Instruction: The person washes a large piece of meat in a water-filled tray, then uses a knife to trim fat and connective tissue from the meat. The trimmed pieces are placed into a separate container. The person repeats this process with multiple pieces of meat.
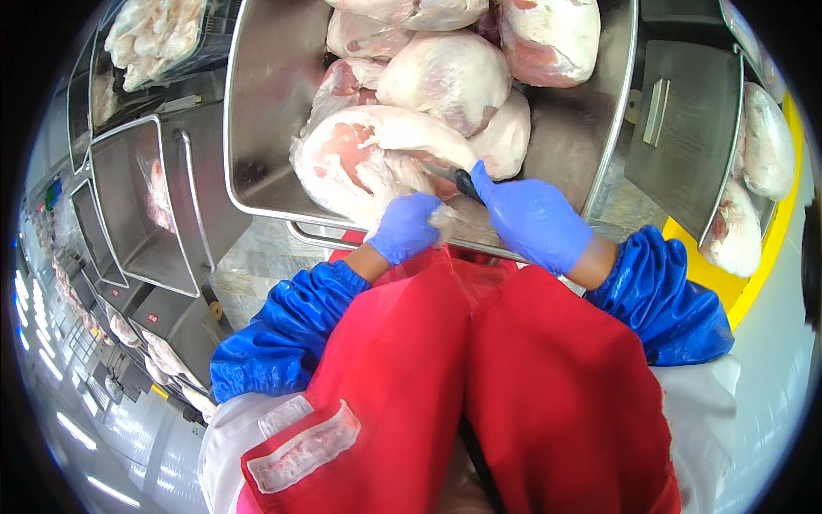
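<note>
A large pale cut of meat (334,176), fat-covered with a patch of pink flesh showing, lies at the near end of a deep steel bin. My left hand (405,230), in a blue glove, is closed on a loose flap of whitish fat at its near edge. The black-handled knife (465,183) is in my right hand (538,221), also blue-gloved, with the thumb along the handle. Its blade points left and lies against the meat, the tip partly hidden by fat. Behind it several more big pale cuts (447,79) are heaped in the bin.
The steel bin's rim (610,128) runs along both sides and in front of me. Other steel bins (128,193) stand at left, one holding a small piece of meat. At right another steel bin (685,128) is beside pale cuts (735,227) and a yellow edge (783,227).
</note>
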